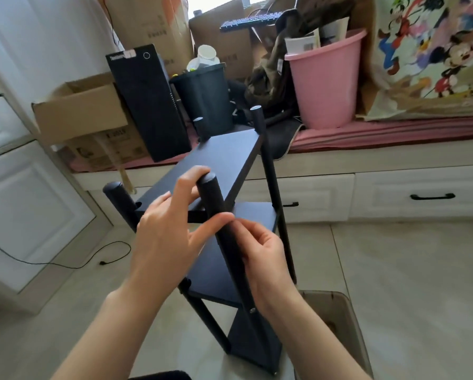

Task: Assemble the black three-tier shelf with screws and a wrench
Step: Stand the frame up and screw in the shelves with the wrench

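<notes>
The black three-tier shelf [224,157] stands upright on the tiled floor in front of me, with round black posts at its corners. My left hand [169,231] holds the near right post [216,198] just below its top, fingers over the top board's edge and thumb pressed against the post. My right hand [265,259] grips the same post lower down from the right side, fingers curled round it. A small silver screw head [252,310] shows on that post near the lowest tier. No wrench is visible.
A window bench behind the shelf carries a pink bucket [325,83], a black bin [202,97], a black computer tower [147,105] and cardboard boxes [84,113]. White drawers [421,193] run below it. A cable [65,263] lies on the floor at left. A translucent brown stool [336,319] stands at lower right.
</notes>
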`<act>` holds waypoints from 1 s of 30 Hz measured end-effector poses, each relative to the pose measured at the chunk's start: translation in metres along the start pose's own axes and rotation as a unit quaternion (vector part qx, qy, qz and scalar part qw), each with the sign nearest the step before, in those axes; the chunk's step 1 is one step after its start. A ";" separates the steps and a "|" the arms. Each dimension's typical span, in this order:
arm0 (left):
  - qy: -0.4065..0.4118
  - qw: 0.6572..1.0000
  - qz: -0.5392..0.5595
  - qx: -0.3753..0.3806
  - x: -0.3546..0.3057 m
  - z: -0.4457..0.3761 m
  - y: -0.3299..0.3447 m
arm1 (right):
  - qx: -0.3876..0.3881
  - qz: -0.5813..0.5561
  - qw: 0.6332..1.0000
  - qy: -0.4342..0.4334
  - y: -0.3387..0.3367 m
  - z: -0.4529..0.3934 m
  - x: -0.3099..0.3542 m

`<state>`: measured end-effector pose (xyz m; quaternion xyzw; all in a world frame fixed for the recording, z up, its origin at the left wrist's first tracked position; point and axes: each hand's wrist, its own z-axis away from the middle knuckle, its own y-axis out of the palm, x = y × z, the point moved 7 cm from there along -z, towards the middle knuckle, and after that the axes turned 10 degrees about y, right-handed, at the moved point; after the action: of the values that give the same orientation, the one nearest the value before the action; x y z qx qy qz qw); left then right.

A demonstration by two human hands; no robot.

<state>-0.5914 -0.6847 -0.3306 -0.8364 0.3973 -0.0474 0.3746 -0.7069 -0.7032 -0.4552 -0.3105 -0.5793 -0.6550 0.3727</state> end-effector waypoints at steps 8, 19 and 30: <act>-0.070 0.994 0.080 -0.005 0.080 0.002 -0.038 | -0.003 0.045 0.997 -0.057 0.068 -0.034 -0.020; -0.129 0.973 0.163 -0.101 0.181 0.041 -0.092 | 0.013 0.182 0.976 -0.117 0.172 -0.080 -0.065; -0.285 0.892 0.238 -0.258 0.252 0.214 -0.093 | 0.132 0.308 0.942 -0.019 0.212 -0.089 -0.173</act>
<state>-0.2810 -0.6974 -0.4767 -0.7615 0.4589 0.3879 0.2431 -0.4334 -0.7799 -0.5000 -0.4338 -0.5437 -0.4202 0.5828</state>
